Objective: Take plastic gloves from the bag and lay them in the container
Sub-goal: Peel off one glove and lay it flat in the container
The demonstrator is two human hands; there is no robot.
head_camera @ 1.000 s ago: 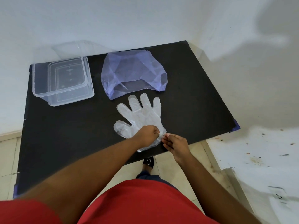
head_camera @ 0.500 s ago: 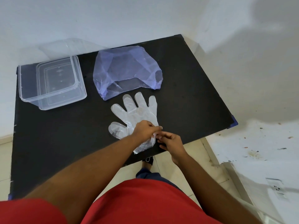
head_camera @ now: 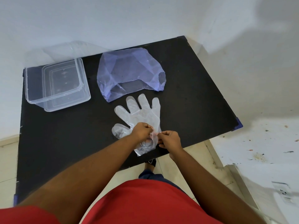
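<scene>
A clear plastic glove (head_camera: 142, 113) lies flat on the black table (head_camera: 56, 143), fingers pointing away from me. My left hand (head_camera: 141, 131) and my right hand (head_camera: 170, 139) meet at its cuff near the table's front edge, both pinching the thin plastic and lifting it into a small fold between them. A crumpled bluish plastic bag (head_camera: 129, 71) lies just beyond the glove's fingertips. The clear rectangular container (head_camera: 55, 84) stands open at the table's far left, with nothing visible inside.
A transparent lid (head_camera: 68, 50) leans against the white wall behind the container. The table's right corner (head_camera: 237, 125) borders a paint-spattered white floor. My red shirt fills the bottom of the view.
Both hands have closed in on the glove's cuff and bunched it up between their fingertips. The glove's fingers still lie flat. The view has shifted slightly.
</scene>
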